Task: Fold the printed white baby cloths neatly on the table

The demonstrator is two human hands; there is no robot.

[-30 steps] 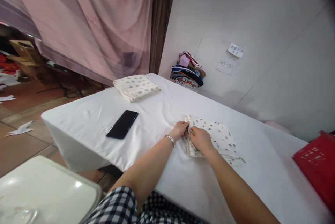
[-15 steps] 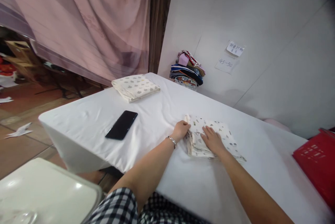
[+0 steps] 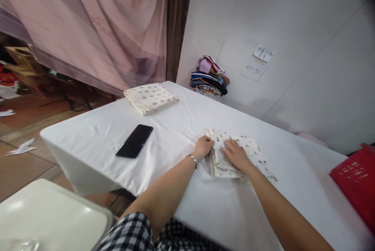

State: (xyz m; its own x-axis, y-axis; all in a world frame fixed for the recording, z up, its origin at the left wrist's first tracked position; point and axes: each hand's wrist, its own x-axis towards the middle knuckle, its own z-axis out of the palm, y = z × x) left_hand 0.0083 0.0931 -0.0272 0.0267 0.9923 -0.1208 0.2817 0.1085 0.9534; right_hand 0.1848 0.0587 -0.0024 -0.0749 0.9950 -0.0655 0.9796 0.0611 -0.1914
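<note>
A folded white cloth (image 3: 249, 149) with a small scattered print lies in layers on the table (image 3: 187, 118), right of centre. At its left edge, my left hand (image 3: 204, 146) pinches the fabric between thumb and fingers; a metal bracelet circles that wrist. Flat on top of the cloth rests my right hand (image 3: 236, 155), fingers stretched and slightly spread. Farther back on the left lies a second folded cloth (image 3: 150, 97), cream with grey motifs, touched by neither hand.
A black phone (image 3: 134, 140) lies on the table's left part. Stacked folded clothes (image 3: 209, 77) stand behind the far edge by the wall. A red basket (image 3: 353, 180) is at the right, a pale stool (image 3: 52, 216) at lower left. A pink curtain (image 3: 117, 20) hangs behind.
My right hand has slid very slightly left on the cloth. My left hand keeps its pinch at the edge. The view has shifted a little.
</note>
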